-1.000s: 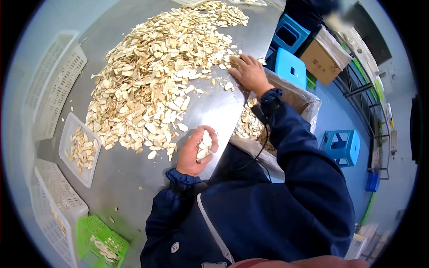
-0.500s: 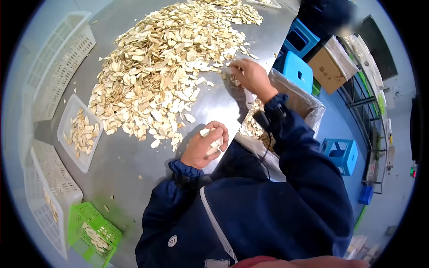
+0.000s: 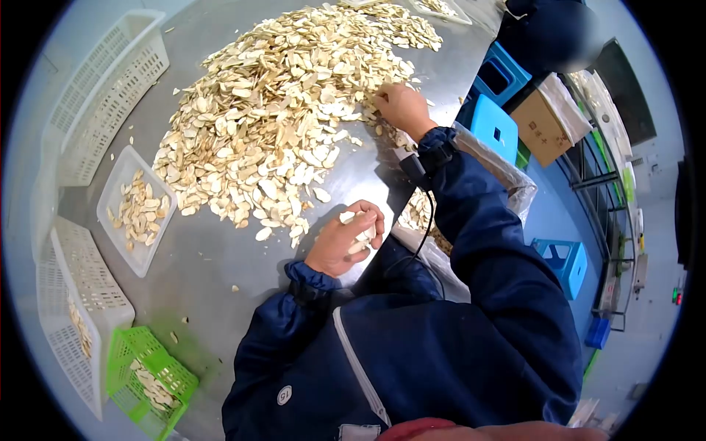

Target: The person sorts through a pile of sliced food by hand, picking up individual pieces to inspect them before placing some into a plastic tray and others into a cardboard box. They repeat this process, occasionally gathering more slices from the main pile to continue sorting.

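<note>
Many cream-tan slices – thin, oval, heaped – left hand curled around several, right hand bent, its grip unclear

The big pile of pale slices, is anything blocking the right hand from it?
Nothing visible is in the way. The right hand is at the edge of the pile, and the left hand, holding slices, sits apart.

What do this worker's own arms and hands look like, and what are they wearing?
The left hand and right hand are bare, without gloves. Both arms wear loose dark navy sleeves with gathered cuffs. Dark straps circle both wrists; by the right one sits a small black box with a thin black cable.
</note>
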`<state>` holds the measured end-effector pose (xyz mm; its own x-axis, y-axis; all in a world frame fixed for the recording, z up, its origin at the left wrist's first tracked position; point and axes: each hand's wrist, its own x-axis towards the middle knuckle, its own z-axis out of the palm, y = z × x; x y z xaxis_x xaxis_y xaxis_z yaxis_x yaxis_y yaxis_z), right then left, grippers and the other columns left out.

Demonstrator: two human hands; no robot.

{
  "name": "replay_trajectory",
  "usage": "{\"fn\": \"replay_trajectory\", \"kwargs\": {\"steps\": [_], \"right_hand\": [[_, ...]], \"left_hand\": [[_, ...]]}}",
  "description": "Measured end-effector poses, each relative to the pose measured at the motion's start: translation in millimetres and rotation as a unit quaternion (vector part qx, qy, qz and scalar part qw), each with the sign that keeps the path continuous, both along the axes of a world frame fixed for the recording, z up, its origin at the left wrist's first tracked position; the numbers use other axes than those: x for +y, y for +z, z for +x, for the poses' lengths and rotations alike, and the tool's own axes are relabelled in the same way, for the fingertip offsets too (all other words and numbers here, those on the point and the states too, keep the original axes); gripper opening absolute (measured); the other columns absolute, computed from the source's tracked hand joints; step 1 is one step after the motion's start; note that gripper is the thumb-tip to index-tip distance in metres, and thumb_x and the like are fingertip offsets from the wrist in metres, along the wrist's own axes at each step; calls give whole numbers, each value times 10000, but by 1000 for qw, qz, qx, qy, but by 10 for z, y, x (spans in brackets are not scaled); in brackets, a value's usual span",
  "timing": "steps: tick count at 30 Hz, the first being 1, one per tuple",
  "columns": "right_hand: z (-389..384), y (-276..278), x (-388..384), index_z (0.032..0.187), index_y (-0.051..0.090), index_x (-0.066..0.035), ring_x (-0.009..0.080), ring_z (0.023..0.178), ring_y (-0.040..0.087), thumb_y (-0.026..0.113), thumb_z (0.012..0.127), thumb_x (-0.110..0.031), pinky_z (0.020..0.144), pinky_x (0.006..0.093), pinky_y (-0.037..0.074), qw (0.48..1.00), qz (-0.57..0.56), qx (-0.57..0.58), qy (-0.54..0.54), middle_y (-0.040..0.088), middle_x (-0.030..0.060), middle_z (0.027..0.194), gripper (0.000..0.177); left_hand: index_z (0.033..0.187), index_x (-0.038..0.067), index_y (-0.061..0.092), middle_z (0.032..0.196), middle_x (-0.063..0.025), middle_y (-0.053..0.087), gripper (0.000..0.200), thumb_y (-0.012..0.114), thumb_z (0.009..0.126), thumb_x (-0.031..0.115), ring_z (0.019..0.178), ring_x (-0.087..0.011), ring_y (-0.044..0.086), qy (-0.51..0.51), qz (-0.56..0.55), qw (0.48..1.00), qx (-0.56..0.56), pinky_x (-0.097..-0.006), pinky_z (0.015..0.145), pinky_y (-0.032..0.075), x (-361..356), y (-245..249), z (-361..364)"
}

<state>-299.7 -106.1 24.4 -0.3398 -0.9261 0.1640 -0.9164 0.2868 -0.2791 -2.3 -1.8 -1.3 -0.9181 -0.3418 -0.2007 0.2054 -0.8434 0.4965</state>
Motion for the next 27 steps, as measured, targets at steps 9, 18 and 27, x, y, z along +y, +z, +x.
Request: {"fn": "replay_trajectory", "kwargs": {"steps": [9, 18, 27], "right_hand": [[-373, 168, 628, 1066, 770, -7, 194, 764, 641, 693, 1038, -367, 713, 350, 492, 958, -46, -283, -5, 721, 83, 845, 369], [-260, 557, 1583, 1099, 708, -93, 50, 824, 497, 637, 1108, -289, 750, 219, 388, 827, -52, -560, -14, 606, -68, 920, 208], [-970, 666, 3298, 1014, 739, -77, 68, 785, 518, 652, 1090, -292, 709, 241, 405, 840, -159, -493, -160, 626, -50, 871, 245]], "left_hand": [[1118, 69, 609, 950, -57, 638, 186, 646, 1073, 246, 745, -109, 621, 5, 10, 1000, 2, -181, 426, 375, -4, -14, -9], [1115, 72, 586, 976, -60, 616, 188, 626, 1087, 253, 756, -118, 607, 31, -16, 999, -15, -170, 409, 386, 31, -27, -3], [1144, 80, 570, 994, -78, 601, 209, 637, 1082, 268, 759, -129, 580, 42, -17, 999, -21, -172, 403, 381, 12, -107, 7]]}}
